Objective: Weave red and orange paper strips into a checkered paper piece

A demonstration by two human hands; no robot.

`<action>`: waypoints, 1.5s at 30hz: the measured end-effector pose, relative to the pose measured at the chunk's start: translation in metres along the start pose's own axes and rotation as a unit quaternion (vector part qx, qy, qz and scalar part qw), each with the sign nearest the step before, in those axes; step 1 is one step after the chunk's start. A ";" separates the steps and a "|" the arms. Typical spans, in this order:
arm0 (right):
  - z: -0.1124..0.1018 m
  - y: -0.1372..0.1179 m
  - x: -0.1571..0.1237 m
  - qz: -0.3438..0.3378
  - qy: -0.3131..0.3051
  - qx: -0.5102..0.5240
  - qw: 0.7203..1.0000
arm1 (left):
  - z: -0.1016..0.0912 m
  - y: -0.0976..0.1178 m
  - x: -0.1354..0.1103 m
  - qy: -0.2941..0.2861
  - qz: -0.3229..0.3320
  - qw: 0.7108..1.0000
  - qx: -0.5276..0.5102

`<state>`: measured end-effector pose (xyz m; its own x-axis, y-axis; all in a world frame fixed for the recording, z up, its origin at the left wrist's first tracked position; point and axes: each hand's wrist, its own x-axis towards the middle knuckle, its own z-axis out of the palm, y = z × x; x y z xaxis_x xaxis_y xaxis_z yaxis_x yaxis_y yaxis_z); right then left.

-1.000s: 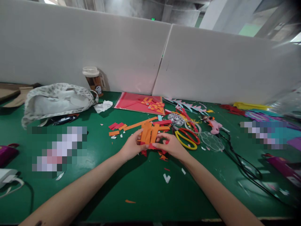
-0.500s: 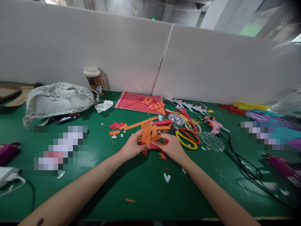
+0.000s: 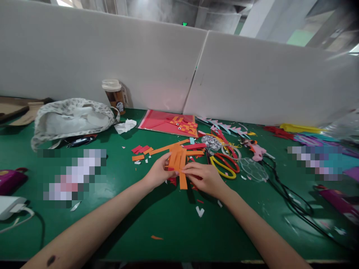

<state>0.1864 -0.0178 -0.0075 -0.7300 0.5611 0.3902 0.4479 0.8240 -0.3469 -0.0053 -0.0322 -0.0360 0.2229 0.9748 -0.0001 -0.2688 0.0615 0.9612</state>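
Observation:
A piece of woven orange and red paper strips point(image 3: 175, 157) is held up over the table between my hands. My left hand point(image 3: 160, 172) pinches its left and lower edge, thumb in front. The fingers of my right hand point(image 3: 206, 177) are closed at its lower right, where one orange strip point(image 3: 183, 182) hangs down toward me. Beyond them lie loose orange and red strips point(image 3: 168, 146) and small scraps. Scissors with yellow and red handles point(image 3: 224, 166) rest just right of my right hand.
A red paper pack point(image 3: 157, 122) carries woven fish shapes with googly eyes. Right of it sit a pink glue gun point(image 3: 256, 151) with a black cord and a clear flower-shaped dish point(image 3: 254, 170). On the left stand a lidded cup point(image 3: 113, 95) and a spotted cloth bag point(image 3: 73, 119).
One orange strip on the woven piece now points down toward me instead of lying folded up. My right hand has shifted slightly down, its fingers now beside that strip.

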 end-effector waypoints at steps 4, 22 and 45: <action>-0.007 -0.005 0.003 0.046 0.016 0.010 0.999 | -0.001 0.000 -0.001 0.000 0.001 1.000 0.011; -0.043 0.024 0.008 0.381 0.066 0.465 0.796 | -0.002 -0.001 -0.001 -0.005 0.007 0.999 0.033; -0.023 0.036 0.014 0.244 0.035 0.042 0.968 | -0.002 -0.003 0.000 -0.007 0.004 1.000 0.013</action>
<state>0.2042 0.0214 0.0056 -0.4041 0.8882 0.2187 0.6848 0.4523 -0.5714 -0.0064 -0.0320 -0.0392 0.2338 0.9722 0.0108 -0.2453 0.0482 0.9682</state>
